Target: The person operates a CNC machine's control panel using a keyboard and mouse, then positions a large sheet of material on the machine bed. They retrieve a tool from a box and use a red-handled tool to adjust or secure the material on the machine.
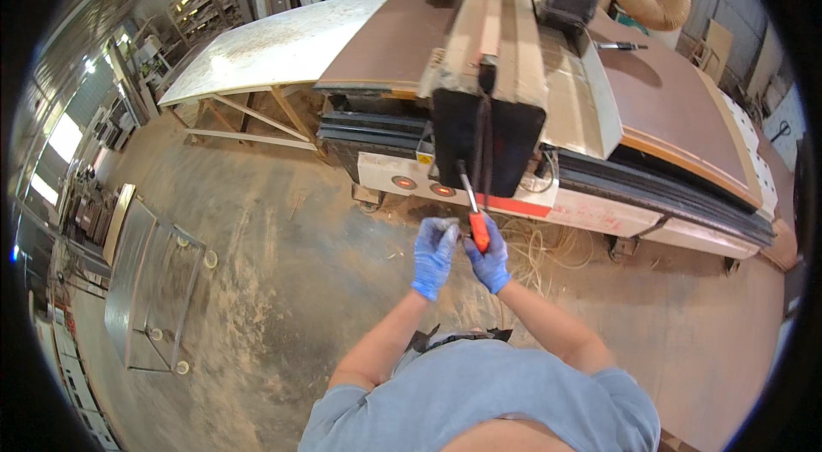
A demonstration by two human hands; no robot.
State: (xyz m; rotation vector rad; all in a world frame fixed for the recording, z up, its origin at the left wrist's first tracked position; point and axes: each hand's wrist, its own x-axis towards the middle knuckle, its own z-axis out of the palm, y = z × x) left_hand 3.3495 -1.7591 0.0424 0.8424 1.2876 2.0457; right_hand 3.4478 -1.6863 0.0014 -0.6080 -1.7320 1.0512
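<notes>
Both my hands wear blue gloves and are raised close together in front of a machine. My right hand grips a screwdriver by its orange-red handle. Its metal shaft slants up to the black end plate of a long beam; whether the tip touches the plate, I cannot tell. Just left of the handle, my left hand is closed, thumb and fingertips pressed together; anything between them is too small to make out. A dark strap hangs down the face of the plate, behind the screwdriver.
The machine's bed carries a brown board, with a black-and-silver tool lying on it. To the left stands a wooden table with a white top. A metal-framed cart is at lower left. Loose cables lie on the floor under the machine.
</notes>
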